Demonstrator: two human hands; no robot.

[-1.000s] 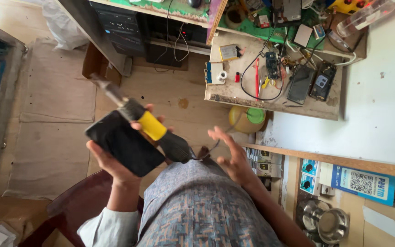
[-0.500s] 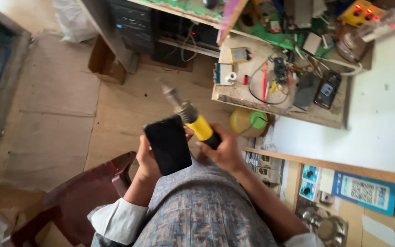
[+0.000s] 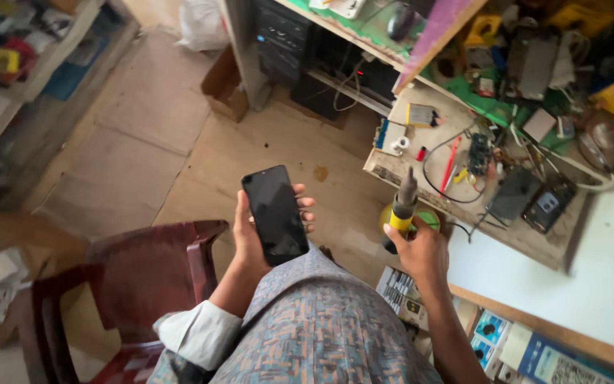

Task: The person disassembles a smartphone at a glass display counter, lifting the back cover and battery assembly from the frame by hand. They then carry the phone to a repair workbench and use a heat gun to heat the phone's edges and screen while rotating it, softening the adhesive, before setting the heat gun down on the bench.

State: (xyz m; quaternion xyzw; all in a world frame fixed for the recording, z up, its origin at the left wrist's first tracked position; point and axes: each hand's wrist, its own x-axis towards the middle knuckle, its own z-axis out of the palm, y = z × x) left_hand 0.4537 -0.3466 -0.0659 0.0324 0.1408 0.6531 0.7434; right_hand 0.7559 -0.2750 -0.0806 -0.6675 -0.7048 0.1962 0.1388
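While the person sits looking down over a lap covered in grey-blue patterned cloth [image 3: 321, 327], the left hand [image 3: 261, 231] is wrapped around a black slab-shaped smartphone with a dark glossy screen [image 3: 276, 213], screen facing up, fingers curled over its right edge and the palm underneath. So that hand is closed on the phone, holding it out above the knee, with a rolled-up white sleeve [image 3: 197, 333] further back on the arm.

Over to the right, the right hand [image 3: 421, 252] is clenched around a soldering iron with a black and yellow handle and a grey metal barrel [image 3: 401, 210], tip pointing up and away from the body. Phone and iron are apart, not touching, with bare tan floor [image 3: 179, 142] showing between them.

Just past the iron's tip there's a cluttered wooden workbench shelf [image 3: 463, 178] with wires, a red-handled tool [image 3: 450, 160] and a couple of opened dark phones [image 3: 531, 199] lying on it. Right behind the iron, partly hidden, sits something round, yellow and green [image 3: 428, 219]; can't tell what it is. Left of the phone hand is a dark red plastic chair [image 3: 143, 277].
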